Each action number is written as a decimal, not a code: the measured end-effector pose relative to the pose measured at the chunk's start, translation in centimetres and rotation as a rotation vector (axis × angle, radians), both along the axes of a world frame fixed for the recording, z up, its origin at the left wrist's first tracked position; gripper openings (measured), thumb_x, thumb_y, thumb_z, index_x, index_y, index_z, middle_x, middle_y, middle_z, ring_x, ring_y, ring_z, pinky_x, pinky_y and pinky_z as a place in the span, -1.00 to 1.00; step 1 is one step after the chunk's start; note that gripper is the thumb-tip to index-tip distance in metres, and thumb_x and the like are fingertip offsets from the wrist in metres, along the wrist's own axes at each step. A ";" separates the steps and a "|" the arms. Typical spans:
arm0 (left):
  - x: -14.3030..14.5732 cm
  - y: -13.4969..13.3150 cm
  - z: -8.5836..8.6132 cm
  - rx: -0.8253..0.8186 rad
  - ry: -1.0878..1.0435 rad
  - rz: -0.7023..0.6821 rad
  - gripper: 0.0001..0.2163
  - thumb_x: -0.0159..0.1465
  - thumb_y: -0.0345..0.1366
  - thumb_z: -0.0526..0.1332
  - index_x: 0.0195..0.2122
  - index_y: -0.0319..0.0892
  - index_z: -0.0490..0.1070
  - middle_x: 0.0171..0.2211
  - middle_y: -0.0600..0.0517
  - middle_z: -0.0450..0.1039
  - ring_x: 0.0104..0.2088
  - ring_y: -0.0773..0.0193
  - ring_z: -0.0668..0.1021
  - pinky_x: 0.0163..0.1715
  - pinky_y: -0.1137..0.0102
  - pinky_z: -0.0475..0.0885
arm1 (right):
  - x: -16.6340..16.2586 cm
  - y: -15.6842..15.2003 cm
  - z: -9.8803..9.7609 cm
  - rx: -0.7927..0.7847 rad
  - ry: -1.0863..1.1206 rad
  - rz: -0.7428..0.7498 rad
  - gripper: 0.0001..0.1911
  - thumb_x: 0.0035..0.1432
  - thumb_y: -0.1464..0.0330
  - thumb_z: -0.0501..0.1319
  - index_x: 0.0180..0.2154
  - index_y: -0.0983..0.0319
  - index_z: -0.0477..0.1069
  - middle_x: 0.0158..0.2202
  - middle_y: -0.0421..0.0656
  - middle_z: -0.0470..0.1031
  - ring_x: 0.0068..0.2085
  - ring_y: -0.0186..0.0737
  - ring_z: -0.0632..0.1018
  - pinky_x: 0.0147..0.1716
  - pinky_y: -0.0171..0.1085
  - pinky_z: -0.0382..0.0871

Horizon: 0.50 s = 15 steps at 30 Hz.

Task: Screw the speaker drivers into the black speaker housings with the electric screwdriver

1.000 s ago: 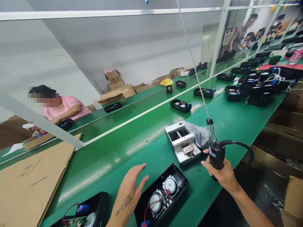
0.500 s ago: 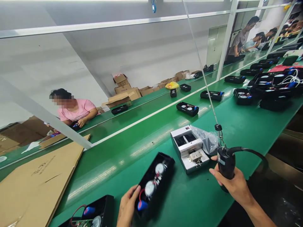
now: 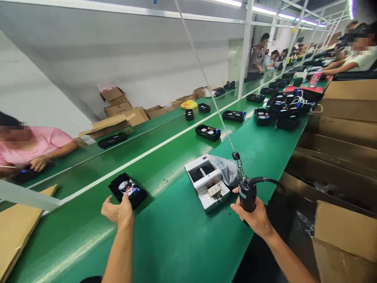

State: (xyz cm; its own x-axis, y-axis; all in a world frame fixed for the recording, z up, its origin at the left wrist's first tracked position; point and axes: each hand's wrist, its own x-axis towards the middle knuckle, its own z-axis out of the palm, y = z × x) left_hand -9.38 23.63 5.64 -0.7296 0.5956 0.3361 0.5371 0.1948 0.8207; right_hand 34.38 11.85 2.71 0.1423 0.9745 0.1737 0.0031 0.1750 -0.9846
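My left hand (image 3: 118, 211) reaches forward over the green belt (image 3: 182, 236), fingers spread, right behind a black open speaker housing (image 3: 128, 189) that lies on the belt with its round drivers showing. The hand touches its near edge or is just off it. My right hand (image 3: 255, 214) is wrapped round a black electric screwdriver (image 3: 247, 194) that hangs from a thin cable and chain. A white screw-feeder box (image 3: 207, 181) with a clear plastic bag (image 3: 226, 169) beside it sits just left of the screwdriver.
Several more black housings (image 3: 207, 132) lie farther along the belt. Cardboard boxes (image 3: 344, 118) stack at the right, a cardboard sheet (image 3: 14, 228) lies at the left. A person in pink (image 3: 32, 143) works across the line; others sit far down it.
My left hand took hold of the black housing, pushed it forward and left across the belt, and has opened behind it. The right hand kept hold of the screwdriver. My view swung right.
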 end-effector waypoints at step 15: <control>28.3 -10.9 -10.4 -0.199 0.497 -1.073 -0.89 0.36 -0.39 0.35 -0.28 -0.08 0.67 -0.33 0.01 0.61 -0.36 0.23 0.64 -0.42 0.42 0.43 | 0.0 -0.3 -0.1 -0.011 0.020 -0.039 -0.49 0.14 0.09 0.50 0.04 0.17 0.51 -0.52 -0.33 0.38 -0.61 -0.33 0.36 -0.63 -0.32 0.33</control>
